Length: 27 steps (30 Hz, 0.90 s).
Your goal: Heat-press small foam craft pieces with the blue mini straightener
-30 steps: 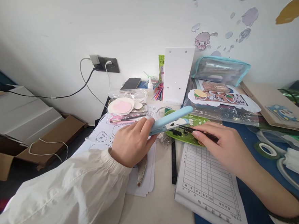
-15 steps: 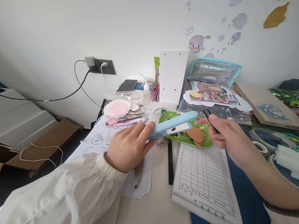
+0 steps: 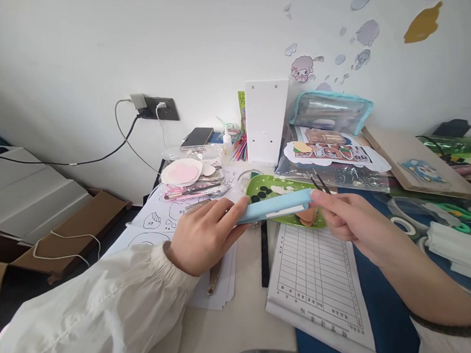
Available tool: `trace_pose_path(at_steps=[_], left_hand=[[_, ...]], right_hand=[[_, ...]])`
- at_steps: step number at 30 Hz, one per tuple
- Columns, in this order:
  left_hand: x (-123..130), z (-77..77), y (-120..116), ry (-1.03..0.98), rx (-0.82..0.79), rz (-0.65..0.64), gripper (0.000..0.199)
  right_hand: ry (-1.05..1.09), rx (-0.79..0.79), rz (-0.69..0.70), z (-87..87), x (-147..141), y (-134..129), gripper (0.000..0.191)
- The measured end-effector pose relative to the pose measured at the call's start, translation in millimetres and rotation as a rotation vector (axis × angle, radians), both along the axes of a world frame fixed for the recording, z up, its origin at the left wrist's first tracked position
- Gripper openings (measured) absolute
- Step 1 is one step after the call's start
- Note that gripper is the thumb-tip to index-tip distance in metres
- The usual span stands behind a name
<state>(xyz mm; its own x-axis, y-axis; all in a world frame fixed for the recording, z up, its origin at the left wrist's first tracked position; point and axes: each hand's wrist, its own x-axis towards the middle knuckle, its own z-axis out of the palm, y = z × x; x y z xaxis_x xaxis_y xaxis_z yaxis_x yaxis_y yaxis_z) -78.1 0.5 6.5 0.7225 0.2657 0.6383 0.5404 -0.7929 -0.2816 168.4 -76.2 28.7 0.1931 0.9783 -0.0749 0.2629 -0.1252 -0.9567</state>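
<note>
My left hand [image 3: 209,233] is wrapped round one end of a long light-blue object [image 3: 276,206], held level above the desk. At its far end my right hand [image 3: 343,212] touches the tip with its fingers and also holds dark tweezers [image 3: 320,183], points up. Behind and partly under the blue object lies a green tray [image 3: 306,181] with black, white and orange-brown pieces. A printed grid pad [image 3: 315,278] lies below the tray, nearer to me.
White stand [image 3: 267,120] at the back centre, clear pouch [image 3: 331,110] to its right. Round white and pink pieces [image 3: 182,172] lie on bags at the left. Tape roll [image 3: 402,226] and green scissors [image 3: 456,212] are on the right. A cardboard box [image 3: 73,228] stands lower left.
The blue object has tipped down to nearly level and its two halves have come closer together. My right hand has moved left onto its tip.
</note>
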Motion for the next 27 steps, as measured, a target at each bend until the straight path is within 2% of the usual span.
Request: trace_pose_path(at_steps=[3,8,11,15,18,23,27], left_hand=[[0.0,0.6,1.0,0.008,0.015,-0.018,0.032],[0.5,-0.5,-0.3,0.013,0.024,-0.041,0.031],[-0.6,-1.8,-1.3,-0.012,-0.084,-0.028,0.030],[-3.5,-0.1,0.8,-0.077,-0.352,-0.101,0.033],[-4.7,2.0,4.0,-0.075,-0.416,-0.171,0.035],[-4.9,3.6,7.5,-0.110,-0.266,-0.191,0.031],[-7.0,5.3,9.7,-0.103,-0.104,-0.190,0.027]], right_hand=[[0.207,-0.181,-0.026,0.1,0.1,0.3,0.054],[0.350,-0.169,-0.025,-4.4,2.2,1.8,0.041],[0.369,-0.102,-0.013,-5.6,2.6,1.8,0.030],[0.289,0.065,-0.028,-6.7,3.1,2.1,0.027],[0.179,0.200,0.010,-10.7,6.4,2.5,0.024],[-0.040,0.312,0.029,-16.4,13.2,-0.8,0.024],[-0.296,0.396,0.039,-15.7,13.0,-4.5,0.018]])
